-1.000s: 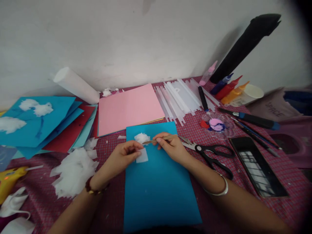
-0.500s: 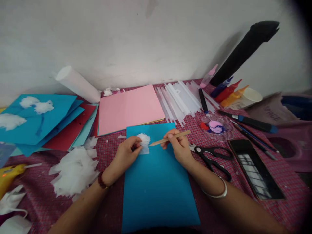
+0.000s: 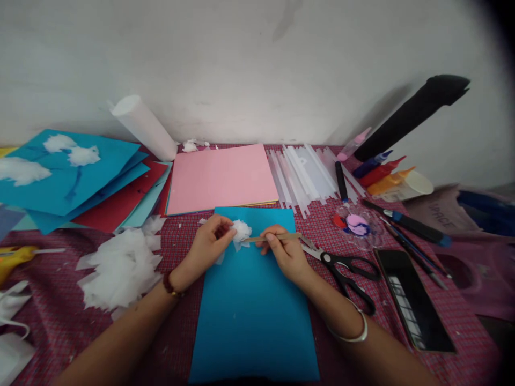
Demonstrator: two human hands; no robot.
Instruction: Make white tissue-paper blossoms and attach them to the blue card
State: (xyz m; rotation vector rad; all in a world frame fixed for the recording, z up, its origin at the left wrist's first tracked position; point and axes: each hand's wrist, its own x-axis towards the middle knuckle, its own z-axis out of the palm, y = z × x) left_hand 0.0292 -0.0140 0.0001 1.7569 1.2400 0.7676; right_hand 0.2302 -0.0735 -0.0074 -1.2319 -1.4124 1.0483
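Observation:
A blue paper sheet (image 3: 251, 316) lies on the checked cloth in front of me. Near its top edge sits a small white tissue clump (image 3: 242, 231). My left hand (image 3: 209, 244) is closed, pinching a piece of tissue against the left side of that clump. My right hand (image 3: 284, 252) is closed around a thin wooden stick (image 3: 277, 236), held level, with its tip touching the clump from the right.
Black scissors (image 3: 346, 265) lie right of the sheet, a phone (image 3: 414, 303) further right. Behind are a pink paper stack (image 3: 221, 177), white strips (image 3: 306, 171), paint bottles (image 3: 378, 169) and a paint palette (image 3: 356, 222). Loose tissue (image 3: 120, 268), a glue gun (image 3: 16, 256) and finished blue sheets (image 3: 68, 171) lie left.
The stick has dropped from a raised slant to level against the clump. My left hand has bunched the flat tissue square into the clump. The view tilted down.

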